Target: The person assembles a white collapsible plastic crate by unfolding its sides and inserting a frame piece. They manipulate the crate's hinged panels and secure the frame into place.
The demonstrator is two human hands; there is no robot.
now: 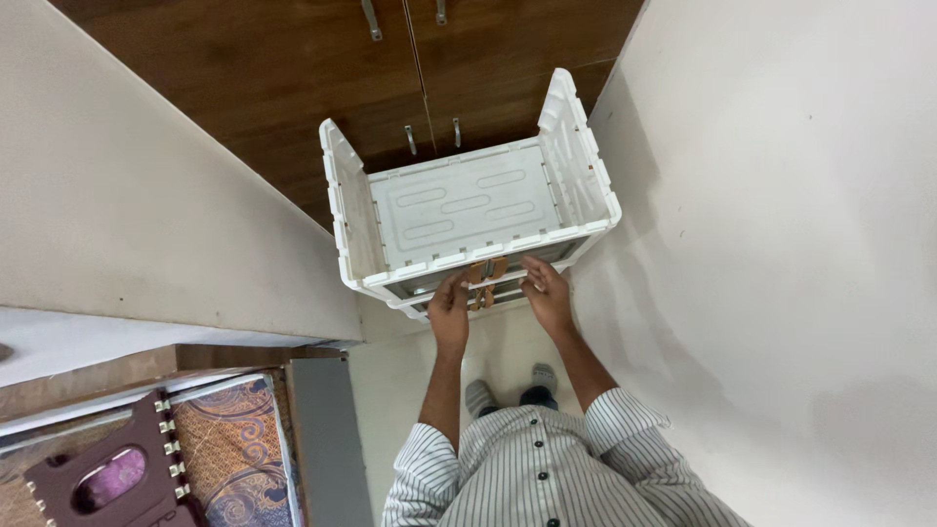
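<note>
A white plastic drawer unit (468, 200) stands on the floor in front of me, its top open with two side panels sticking up. Brown drawer handles (485, 283) show on its front. My left hand (450, 308) touches the front edge of the top drawer beside the handles. My right hand (547, 293) rests its fingers on the same front edge to the right. Neither hand visibly grasps anything. My striped shirt sleeves (527, 459) fill the bottom of the view.
A dark wooden cabinet (410, 68) with metal handles stands behind the unit. White walls (781, 244) close in on the right and left. A maroon plastic folding stool (117, 478) lies on patterned fabric (234, 449) at the lower left. My feet (508, 390) stand on pale floor.
</note>
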